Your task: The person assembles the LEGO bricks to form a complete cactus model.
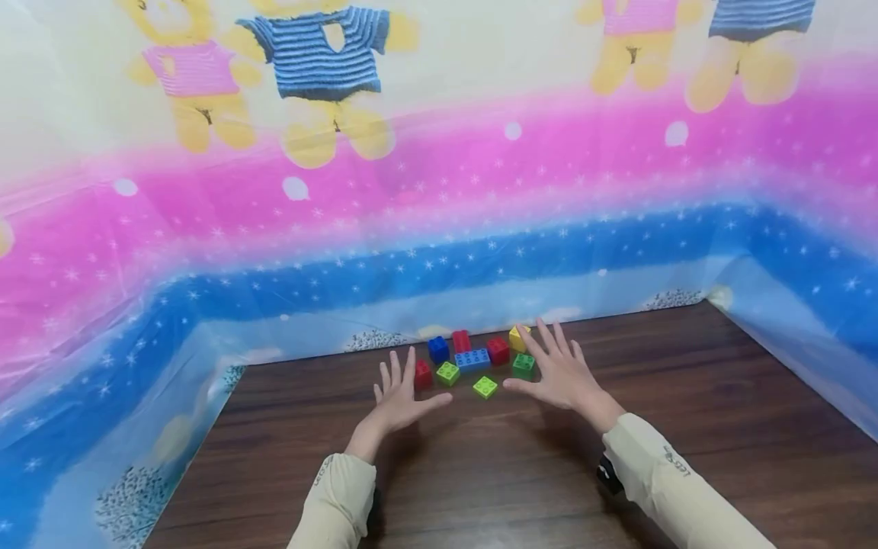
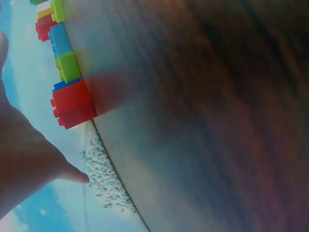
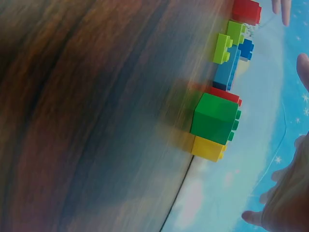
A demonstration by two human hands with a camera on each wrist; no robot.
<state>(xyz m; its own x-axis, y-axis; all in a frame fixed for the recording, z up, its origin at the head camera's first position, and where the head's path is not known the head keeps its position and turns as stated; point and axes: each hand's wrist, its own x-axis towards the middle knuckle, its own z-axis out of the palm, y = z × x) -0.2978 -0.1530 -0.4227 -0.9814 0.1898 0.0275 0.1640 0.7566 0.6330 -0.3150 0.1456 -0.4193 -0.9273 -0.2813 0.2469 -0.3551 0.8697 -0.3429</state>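
Both hands hover with spread fingers at either side of a cluster of toy building blocks. My left hand (image 1: pixel 398 398) is nearest a red block (image 1: pixel 422 374) and a lime green block (image 1: pixel 449 373). My right hand (image 1: pixel 564 375) is beside a dark green block (image 1: pixel 523 365) and partly covers a yellow block (image 1: pixel 518 338). Between them lie a long light blue block (image 1: pixel 472 360), a second lime block (image 1: pixel 485 387), a dark blue block (image 1: pixel 438 349) and two more red blocks, one a red block (image 1: pixel 498 350) at the right. Neither hand holds anything.
The blocks stand near the back edge of a dark wooden table (image 1: pixel 466 480). Behind it hangs a printed cloth (image 1: pixel 439 191) with bears and a pink and blue pattern, which also runs along the left and right sides.
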